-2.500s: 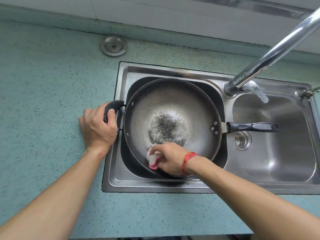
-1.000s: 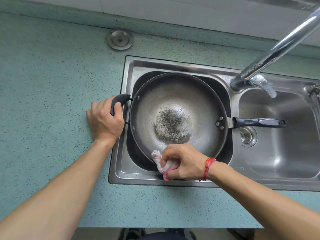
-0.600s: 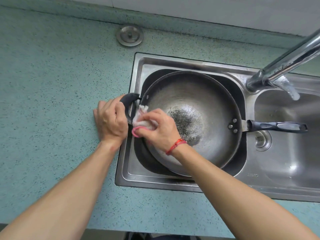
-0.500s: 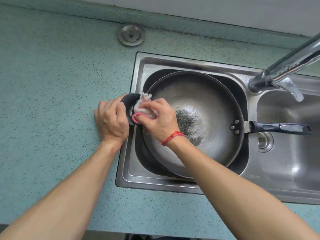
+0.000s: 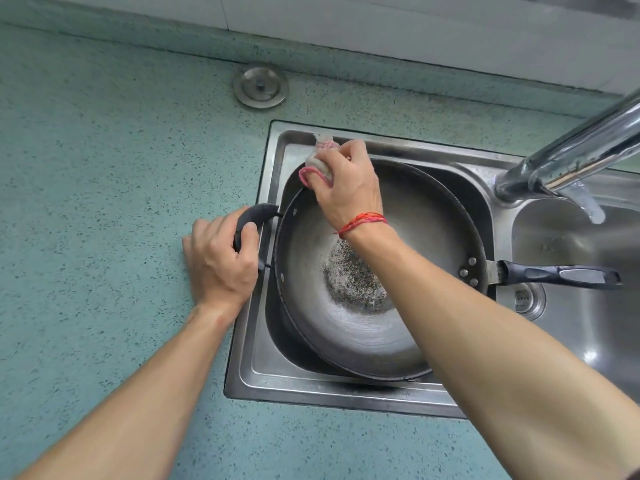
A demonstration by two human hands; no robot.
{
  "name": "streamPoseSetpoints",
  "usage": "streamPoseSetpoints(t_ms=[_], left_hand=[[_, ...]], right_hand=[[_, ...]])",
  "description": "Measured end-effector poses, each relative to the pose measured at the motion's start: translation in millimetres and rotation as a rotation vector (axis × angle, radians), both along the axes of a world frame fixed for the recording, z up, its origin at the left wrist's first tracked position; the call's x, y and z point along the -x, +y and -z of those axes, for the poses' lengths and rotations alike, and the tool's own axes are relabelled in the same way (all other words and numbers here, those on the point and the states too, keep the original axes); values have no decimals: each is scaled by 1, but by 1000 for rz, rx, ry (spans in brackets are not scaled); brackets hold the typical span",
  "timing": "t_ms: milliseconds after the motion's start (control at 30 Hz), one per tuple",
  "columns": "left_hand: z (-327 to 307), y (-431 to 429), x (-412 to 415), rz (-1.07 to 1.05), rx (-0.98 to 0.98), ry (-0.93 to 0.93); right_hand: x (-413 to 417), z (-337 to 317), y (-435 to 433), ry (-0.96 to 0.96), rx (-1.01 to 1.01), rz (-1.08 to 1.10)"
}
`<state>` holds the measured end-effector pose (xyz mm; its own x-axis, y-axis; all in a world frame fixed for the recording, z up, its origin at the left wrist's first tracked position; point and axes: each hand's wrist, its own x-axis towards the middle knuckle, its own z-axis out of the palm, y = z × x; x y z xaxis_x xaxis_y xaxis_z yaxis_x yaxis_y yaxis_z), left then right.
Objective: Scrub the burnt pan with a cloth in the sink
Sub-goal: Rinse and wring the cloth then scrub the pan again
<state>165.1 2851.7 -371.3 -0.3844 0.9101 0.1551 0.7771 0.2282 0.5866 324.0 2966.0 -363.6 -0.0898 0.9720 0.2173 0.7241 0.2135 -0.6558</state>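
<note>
Grey pan (image 5: 346, 327) in sink (image 5: 258, 372), left hand (image 5: 221, 261) gripping side handle (image 5: 258, 213), right hand (image 5: 346, 190) pinching cloth (image 5: 318, 163) on far-left rim

A kitchen: steel double sink (image 5: 346, 393), faucet (image 5: 571, 154), speckled countertop (image 5: 104, 202).

Steel two-basin sink (image 5: 277, 386) is set into teal speckled countertop (image 5: 104, 202), round metal disc (image 5: 260, 86) is laid just behind its back-left corner, pan (image 5: 346, 334) is seated in left basin.
</note>
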Motion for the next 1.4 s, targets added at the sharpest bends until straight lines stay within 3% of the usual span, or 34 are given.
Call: streamPoseSetpoints(t_ms=[300, 467, 733, 1100, 1400], left_hand=[[-1, 1, -1, 1, 2, 19], [-1, 0, -2, -9, -13, 25], [-1, 1, -3, -8, -17, 19], [-2, -1, -4, -7, -18, 7], [-5, -3, -7, -15, -33, 13]], right_hand=[[4, 7, -42, 93, -98, -323], [-7, 9, -19, -57, -206, -447], [-69, -2, 35, -327, -176, -223], [-160, -22, 13, -768, -21, -215], [-201, -46, -43, -825, 289, -126]])
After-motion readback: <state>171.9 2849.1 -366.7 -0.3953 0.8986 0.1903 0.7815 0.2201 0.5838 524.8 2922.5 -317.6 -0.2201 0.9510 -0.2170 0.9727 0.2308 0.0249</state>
